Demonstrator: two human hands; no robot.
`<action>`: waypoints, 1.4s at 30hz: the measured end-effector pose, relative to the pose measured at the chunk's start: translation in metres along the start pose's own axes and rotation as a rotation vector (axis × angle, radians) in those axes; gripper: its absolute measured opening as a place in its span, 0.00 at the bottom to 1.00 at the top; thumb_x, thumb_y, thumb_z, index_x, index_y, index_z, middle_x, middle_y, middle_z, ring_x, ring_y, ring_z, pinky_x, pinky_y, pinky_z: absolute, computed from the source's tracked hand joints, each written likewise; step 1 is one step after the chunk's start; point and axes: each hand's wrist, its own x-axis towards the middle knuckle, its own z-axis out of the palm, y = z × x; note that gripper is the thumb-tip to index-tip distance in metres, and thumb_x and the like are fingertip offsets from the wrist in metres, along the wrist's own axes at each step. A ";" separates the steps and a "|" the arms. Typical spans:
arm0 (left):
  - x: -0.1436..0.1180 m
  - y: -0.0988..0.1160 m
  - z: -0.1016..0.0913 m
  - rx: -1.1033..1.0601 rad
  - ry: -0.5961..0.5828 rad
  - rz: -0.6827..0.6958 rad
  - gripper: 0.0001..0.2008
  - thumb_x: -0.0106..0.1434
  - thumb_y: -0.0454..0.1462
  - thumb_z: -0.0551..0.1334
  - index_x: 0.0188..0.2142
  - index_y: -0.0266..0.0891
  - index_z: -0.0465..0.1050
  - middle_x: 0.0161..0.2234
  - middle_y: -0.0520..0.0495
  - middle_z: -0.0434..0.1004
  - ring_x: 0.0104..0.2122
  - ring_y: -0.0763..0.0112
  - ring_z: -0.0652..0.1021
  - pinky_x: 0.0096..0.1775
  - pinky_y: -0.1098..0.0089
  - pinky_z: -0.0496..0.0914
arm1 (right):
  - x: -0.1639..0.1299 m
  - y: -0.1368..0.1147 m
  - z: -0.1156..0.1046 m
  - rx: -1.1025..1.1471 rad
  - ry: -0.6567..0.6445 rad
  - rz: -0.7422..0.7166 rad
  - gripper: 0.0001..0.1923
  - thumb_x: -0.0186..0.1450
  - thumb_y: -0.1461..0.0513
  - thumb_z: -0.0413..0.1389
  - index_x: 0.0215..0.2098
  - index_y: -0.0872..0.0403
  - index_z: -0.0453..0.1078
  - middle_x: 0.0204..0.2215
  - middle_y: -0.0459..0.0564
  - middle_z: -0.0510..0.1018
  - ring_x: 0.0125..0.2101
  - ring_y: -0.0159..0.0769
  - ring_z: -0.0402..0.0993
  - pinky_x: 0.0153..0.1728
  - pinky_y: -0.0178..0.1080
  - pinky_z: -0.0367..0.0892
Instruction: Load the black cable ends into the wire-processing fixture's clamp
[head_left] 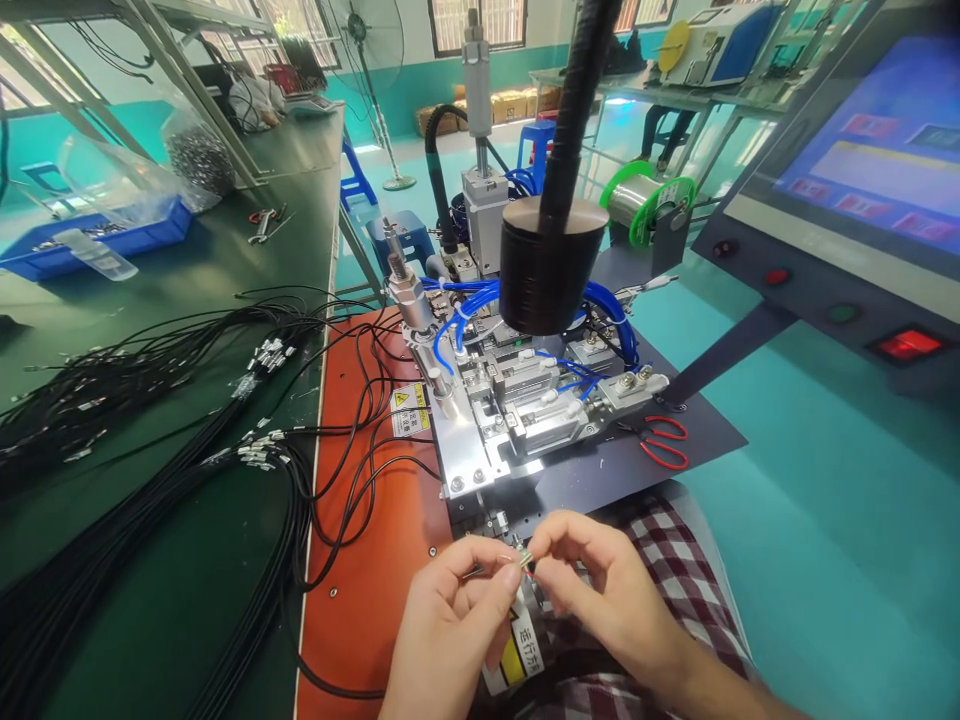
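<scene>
My left hand [465, 610] is closed, its thumb and forefinger pinching a small cable end [526, 561]. It looks metallic and pale, with a bit of red and green that could be fine wires. My right hand [592, 580] meets it there, thumb and fingertips pressed at the other side of the same small piece. Fingers cover most of it, so its exact shape is hidden. Just beyond both hands stands a bench machine [525, 400] with metal cylinders and blue air tubes. A black cable [330, 680] runs along the table toward my left wrist.
Bundles of black cables [225, 530] with silvery ends lie on the green table [225, 260] at left. Red-handled cutters [666, 442] rest on the machine's base. A black lamp-like head [553, 265] hangs over it; a control panel [840, 250] juts in at right, near a wire spool [645, 200].
</scene>
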 end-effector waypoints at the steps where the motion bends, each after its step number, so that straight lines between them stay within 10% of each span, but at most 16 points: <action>1: 0.000 0.000 0.000 -0.001 -0.004 -0.002 0.17 0.53 0.49 0.68 0.30 0.37 0.73 0.10 0.60 0.57 0.12 0.81 0.57 0.17 0.77 0.50 | 0.001 0.000 0.001 0.013 -0.005 0.016 0.09 0.63 0.57 0.56 0.28 0.55 0.67 0.21 0.42 0.66 0.20 0.28 0.62 0.23 0.33 0.59; 42: 0.003 -0.005 -0.006 -0.033 -0.078 -0.055 0.16 0.56 0.48 0.67 0.31 0.37 0.70 0.14 0.58 0.63 0.13 0.84 0.57 0.19 0.77 0.48 | 0.003 0.021 0.005 0.416 -0.114 0.096 0.17 0.60 0.50 0.61 0.29 0.55 0.66 0.15 0.37 0.63 0.16 0.23 0.54 0.19 0.30 0.50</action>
